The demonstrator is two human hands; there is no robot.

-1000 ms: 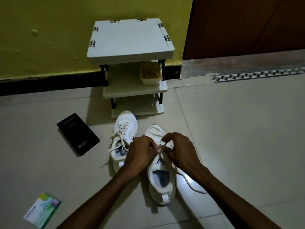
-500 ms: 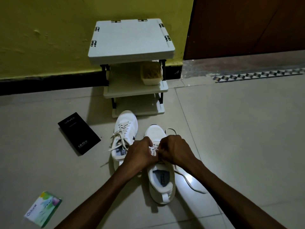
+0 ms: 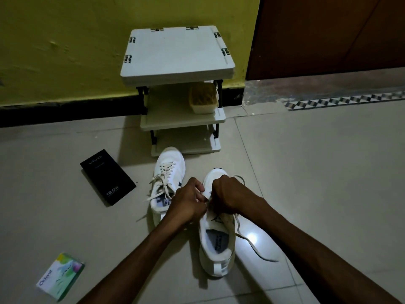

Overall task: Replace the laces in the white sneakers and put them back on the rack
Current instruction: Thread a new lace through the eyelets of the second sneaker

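Two white sneakers stand on the tiled floor in front of a small white rack (image 3: 178,52). The left sneaker (image 3: 167,172) is laced, its lace ends loose. Over the lace area of the right sneaker (image 3: 217,242) both my hands work close together. My left hand (image 3: 189,201) has its fingers curled and pinches the lace at the eyelets. My right hand (image 3: 225,194) is curled over the same spot, gripping the lace (image 3: 249,244), whose free end trails onto the floor to the right. The eyelets under my fingers are hidden.
A black phone box (image 3: 107,176) lies left of the sneakers, and a small green-white pack (image 3: 60,276) lies near the lower left. A beige container (image 3: 203,97) sits on the rack's middle shelf. Yellow wall behind, brown door at right.
Both hands have drawn closer together and shifted slightly toward the toe of the right sneaker. The loop of lace seen above the right hand has been pulled shorter.
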